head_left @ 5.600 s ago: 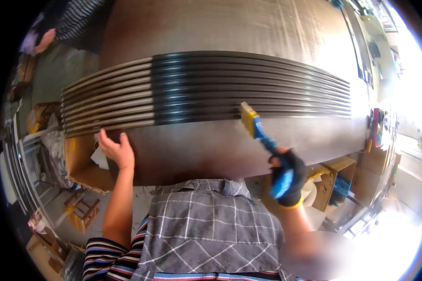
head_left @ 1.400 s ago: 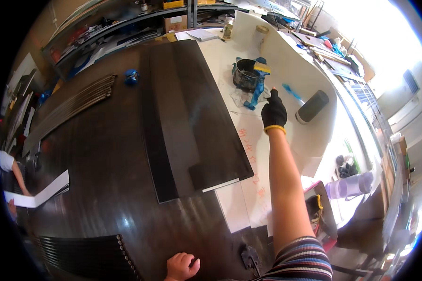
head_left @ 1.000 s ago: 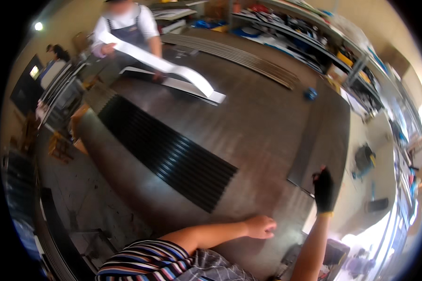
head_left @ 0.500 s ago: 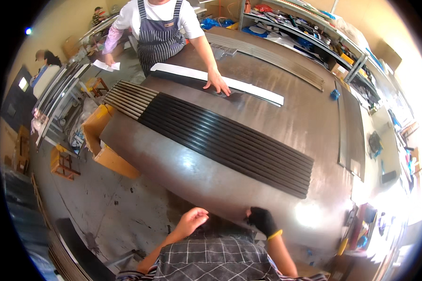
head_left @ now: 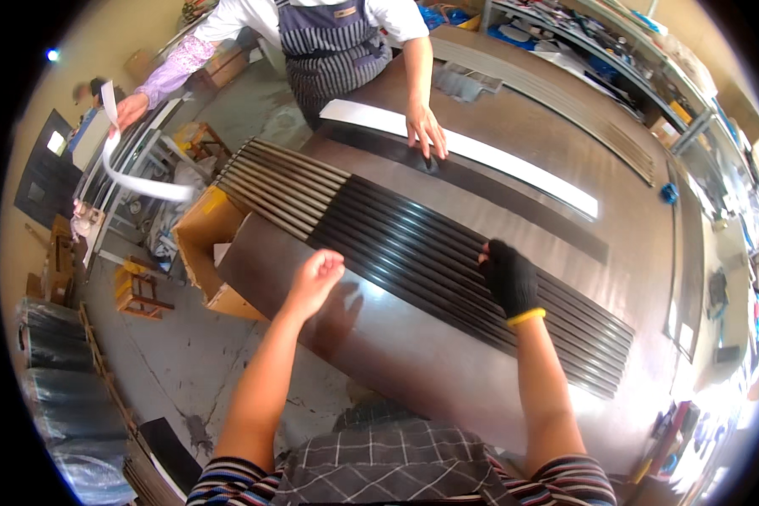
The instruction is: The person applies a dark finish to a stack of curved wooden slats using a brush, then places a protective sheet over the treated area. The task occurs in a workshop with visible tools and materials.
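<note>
My left hand, bare, is closed just above the near edge of a row of rods; what it holds, if anything, is hidden. My right hand, in a black glove with a yellow cuff, is closed over the rods' right half, and its grip is hidden too. The rods lie side by side across the table, bare metal at the left end and black along the rest. Beyond them lie a long white strip and a dark strip, with a co-worker's hand resting there.
The co-worker's other hand holds a curling white strip. Long metal strips lie along the far side of the brown table. An open cardboard box stands at the left table end, with a wooden stool beyond.
Both my hands have moved forward from the near table edge, the right one over the rods. The co-worker's white strip has been lifted and unfurls. The view has shifted, too.
</note>
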The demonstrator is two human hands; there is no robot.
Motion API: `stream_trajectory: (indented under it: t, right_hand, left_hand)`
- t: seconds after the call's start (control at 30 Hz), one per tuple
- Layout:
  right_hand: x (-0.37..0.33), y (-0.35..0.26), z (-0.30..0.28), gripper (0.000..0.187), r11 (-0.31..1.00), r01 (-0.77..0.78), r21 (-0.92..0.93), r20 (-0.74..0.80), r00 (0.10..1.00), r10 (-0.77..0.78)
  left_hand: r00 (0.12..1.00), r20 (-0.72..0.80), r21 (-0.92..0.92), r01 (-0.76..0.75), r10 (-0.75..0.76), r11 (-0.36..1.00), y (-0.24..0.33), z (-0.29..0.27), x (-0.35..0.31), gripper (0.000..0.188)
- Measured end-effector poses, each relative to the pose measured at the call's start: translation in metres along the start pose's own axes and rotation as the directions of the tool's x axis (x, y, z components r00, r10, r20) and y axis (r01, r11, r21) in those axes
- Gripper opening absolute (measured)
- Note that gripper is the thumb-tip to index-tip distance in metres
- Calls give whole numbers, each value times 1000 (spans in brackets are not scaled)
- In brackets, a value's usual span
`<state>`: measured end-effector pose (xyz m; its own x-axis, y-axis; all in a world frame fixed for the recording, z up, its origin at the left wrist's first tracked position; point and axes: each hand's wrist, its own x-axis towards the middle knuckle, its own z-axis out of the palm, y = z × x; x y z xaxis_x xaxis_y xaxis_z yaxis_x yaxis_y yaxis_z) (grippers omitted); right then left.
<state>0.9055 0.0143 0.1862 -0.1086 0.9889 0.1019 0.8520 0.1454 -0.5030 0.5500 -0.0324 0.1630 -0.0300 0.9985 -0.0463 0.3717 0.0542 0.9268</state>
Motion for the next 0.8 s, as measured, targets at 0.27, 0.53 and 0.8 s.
stream_trajectory:
  t: [0.27,0.53,0.8]
  right_hand:
    - [151,-20,74,47,989,38,-145,62,998,-29]
    - [184,-31,147,58,915,-90,-392,-42,996,80]
    - [199,-86,165,57,930,-119,-348,41,989,142]
  left_hand:
    - [997,-65,135,-30,39,990,-45,-100,153,20]
    - [1000,-17,269,13,-9,963,-79,-154,305,24]
    - [977,53,438,163,-206,884,-146,-166,446,34]
